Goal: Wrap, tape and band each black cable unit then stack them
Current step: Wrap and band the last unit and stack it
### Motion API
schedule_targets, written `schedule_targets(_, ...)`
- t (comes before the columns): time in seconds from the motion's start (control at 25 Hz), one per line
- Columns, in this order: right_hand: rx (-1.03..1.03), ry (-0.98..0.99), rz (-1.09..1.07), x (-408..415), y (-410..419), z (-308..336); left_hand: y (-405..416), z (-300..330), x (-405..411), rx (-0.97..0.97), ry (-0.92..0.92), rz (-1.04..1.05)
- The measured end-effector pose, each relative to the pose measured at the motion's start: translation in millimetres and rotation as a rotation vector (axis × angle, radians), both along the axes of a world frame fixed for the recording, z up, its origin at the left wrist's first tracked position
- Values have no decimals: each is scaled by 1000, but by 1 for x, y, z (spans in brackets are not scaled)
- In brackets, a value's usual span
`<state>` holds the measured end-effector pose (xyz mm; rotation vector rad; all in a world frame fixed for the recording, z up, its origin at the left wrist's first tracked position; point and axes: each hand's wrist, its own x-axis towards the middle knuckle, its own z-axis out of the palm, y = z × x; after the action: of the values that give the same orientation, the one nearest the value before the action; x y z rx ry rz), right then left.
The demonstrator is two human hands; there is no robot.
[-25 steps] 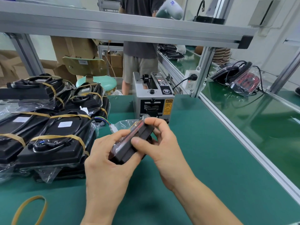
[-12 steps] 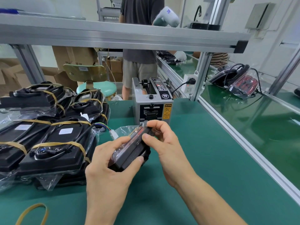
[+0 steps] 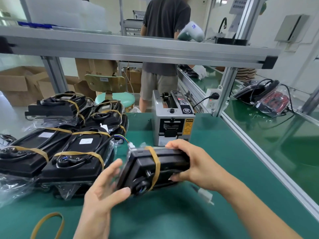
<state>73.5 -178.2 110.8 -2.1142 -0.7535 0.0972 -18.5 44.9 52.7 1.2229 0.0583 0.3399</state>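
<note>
A black cable unit (image 3: 165, 163) in clear wrap hangs just above the green table, with one tan rubber band (image 3: 156, 167) around its middle. My right hand (image 3: 195, 167) grips its right end, thumb underneath and fingers over the top. My left hand (image 3: 103, 190) is at its left end, fingers straight, thumb touching the lower corner. A white connector (image 3: 205, 195) on a short lead dangles below the unit. Several banded, wrapped units (image 3: 76, 152) lie stacked at the left.
A grey tape dispenser (image 3: 171, 123) stands right behind the unit. A loose rubber band (image 3: 47, 225) lies near the table's (image 3: 215, 152) front left. An aluminium rail (image 3: 259, 161) bounds the table on the right. A person (image 3: 162, 49) stands beyond the bench.
The unit has turned from tilted on end to lying sideways, and a band now shows around it. My left hand has let go of its grip and opened. The camera has tilted up.
</note>
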Motion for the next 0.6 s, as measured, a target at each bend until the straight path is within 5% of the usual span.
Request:
schedule_targets(0.12,-162,-241,-1,14,5,-7,3,-1,-4,418,-41,42)
schedule_targets(0.28,-178,-173,62,25,17,-18,-7,-5,-2,360,-34,-24)
schedule_targets(0.52,-279,-127,139,38,17,-16,-11,-19,10,377,-28,150)
schedule_targets(0.6,-173,2,6,47,7,-16,-16,-22,10,381,-70,229)
